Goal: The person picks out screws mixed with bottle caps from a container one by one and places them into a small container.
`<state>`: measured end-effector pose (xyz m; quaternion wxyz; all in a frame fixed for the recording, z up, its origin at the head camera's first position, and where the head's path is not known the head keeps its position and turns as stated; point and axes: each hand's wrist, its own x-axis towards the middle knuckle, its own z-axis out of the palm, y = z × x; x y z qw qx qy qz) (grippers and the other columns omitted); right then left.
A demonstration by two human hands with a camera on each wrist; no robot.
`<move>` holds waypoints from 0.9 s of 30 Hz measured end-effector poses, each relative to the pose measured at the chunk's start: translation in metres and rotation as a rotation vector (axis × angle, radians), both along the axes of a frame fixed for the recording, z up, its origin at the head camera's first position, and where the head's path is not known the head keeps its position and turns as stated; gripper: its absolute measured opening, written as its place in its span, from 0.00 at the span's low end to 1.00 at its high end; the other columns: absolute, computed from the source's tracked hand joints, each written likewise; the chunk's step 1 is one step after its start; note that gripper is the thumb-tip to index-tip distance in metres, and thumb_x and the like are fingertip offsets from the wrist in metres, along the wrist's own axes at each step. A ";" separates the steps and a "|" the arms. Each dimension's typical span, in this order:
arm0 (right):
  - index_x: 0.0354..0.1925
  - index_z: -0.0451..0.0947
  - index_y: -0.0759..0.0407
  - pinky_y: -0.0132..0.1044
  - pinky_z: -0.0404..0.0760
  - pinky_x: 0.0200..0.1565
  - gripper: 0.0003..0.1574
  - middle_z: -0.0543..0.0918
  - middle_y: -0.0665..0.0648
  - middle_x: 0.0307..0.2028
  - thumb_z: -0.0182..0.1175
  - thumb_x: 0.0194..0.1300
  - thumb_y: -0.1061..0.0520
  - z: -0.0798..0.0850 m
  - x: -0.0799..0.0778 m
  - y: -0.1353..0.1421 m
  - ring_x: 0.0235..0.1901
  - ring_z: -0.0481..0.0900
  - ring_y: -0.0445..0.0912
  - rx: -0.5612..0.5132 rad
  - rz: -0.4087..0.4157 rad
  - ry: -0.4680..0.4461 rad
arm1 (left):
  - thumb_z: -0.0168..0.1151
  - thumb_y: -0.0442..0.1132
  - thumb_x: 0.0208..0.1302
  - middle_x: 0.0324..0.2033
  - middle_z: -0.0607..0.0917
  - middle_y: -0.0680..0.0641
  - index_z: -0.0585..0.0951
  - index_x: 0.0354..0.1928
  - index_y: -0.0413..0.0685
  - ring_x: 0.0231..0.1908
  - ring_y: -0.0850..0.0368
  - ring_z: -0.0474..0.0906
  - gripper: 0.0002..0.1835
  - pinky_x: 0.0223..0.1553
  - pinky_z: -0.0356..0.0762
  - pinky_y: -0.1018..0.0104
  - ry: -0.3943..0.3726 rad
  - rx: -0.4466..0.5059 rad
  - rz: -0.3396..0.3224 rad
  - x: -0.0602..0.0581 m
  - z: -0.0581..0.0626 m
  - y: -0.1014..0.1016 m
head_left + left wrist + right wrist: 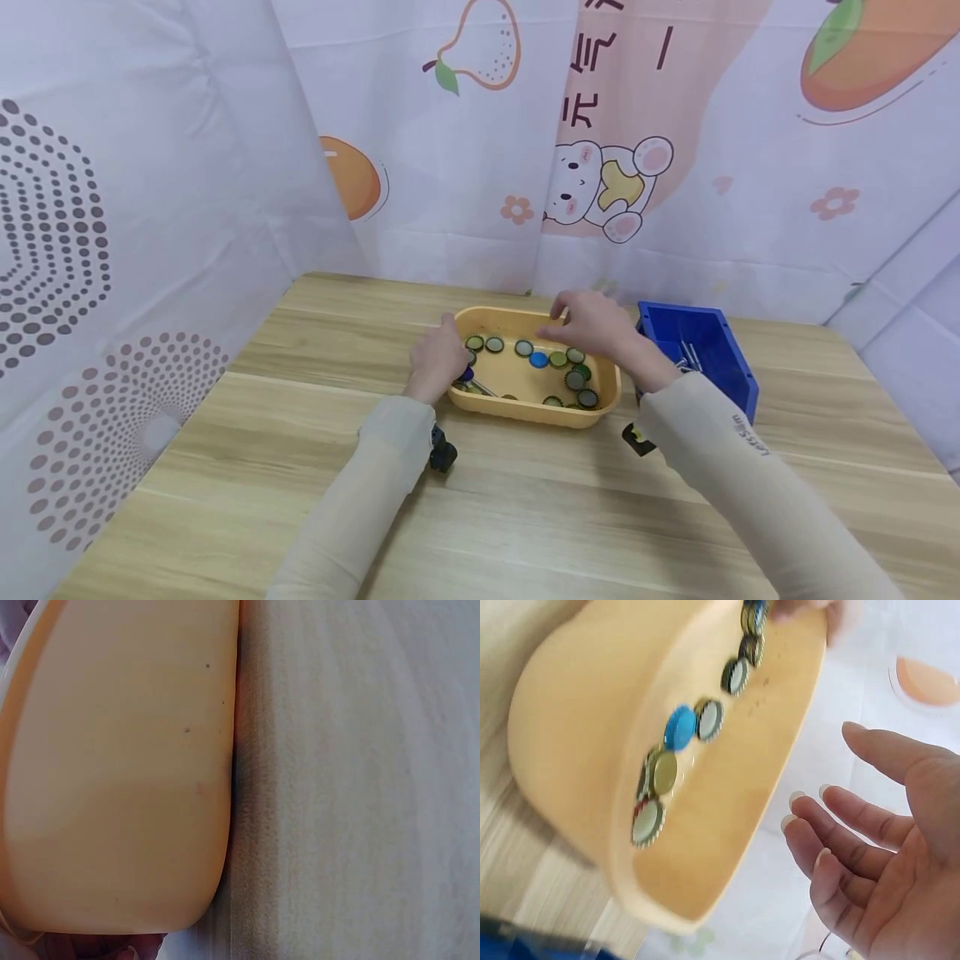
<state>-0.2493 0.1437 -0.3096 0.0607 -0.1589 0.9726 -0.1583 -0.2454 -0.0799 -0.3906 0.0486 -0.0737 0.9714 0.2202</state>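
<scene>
A yellow plastic tray (525,414) stands on the table, with several bottle caps (574,380) scattered in it, one bright blue cap (679,728) among them. My left hand (437,360) grips the tray's left end, its fingers partly hidden by the wall. In the left wrist view, the tray's outer side (120,765) fills the left half and fingertips (139,949) show at its end. Over the tray's far right rim hovers my right hand (596,322), fingers loosely bent and nothing held. A thin metal piece (483,388) lies near the tray's left end.
To the right of the tray sits a blue bin (738,367) holding several metal screws or bolts (690,357). The wooden table (300,417) extends to both sides and in front. A printed white curtain (450,192) hangs behind it.
</scene>
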 end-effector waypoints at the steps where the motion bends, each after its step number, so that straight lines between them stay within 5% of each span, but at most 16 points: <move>1: 0.49 0.79 0.60 0.38 0.77 0.29 0.28 0.86 0.61 0.40 0.65 0.62 0.39 -0.002 0.000 -0.004 0.35 0.83 0.50 0.003 0.010 -0.006 | 0.64 0.42 0.64 0.30 0.81 0.43 0.67 0.58 0.46 0.27 0.49 0.76 0.24 0.23 0.68 0.61 0.000 -0.001 0.001 0.000 0.000 0.000; 6: 0.49 0.79 0.59 0.36 0.74 0.26 0.29 0.84 0.56 0.31 0.66 0.61 0.39 -0.007 0.000 -0.018 0.26 0.79 0.46 0.012 0.053 -0.028 | 0.64 0.42 0.64 0.32 0.81 0.43 0.67 0.58 0.46 0.28 0.49 0.77 0.24 0.24 0.69 0.61 0.003 -0.003 0.004 0.000 -0.001 0.000; 16: 0.49 0.80 0.59 0.40 0.79 0.36 0.27 0.86 0.53 0.36 0.66 0.62 0.40 -0.016 0.004 -0.045 0.32 0.82 0.44 0.081 0.170 -0.009 | 0.64 0.42 0.63 0.32 0.81 0.43 0.67 0.58 0.46 0.28 0.49 0.77 0.24 0.24 0.69 0.61 -0.006 0.000 0.000 -0.001 0.001 0.000; 27: 0.47 0.80 0.57 0.42 0.81 0.41 0.23 0.86 0.56 0.40 0.67 0.61 0.43 -0.048 0.013 -0.067 0.33 0.82 0.45 0.051 0.217 -0.180 | 0.64 0.43 0.64 0.31 0.82 0.44 0.68 0.56 0.47 0.27 0.50 0.76 0.22 0.24 0.68 0.61 -0.023 -0.024 -0.002 -0.001 0.001 0.001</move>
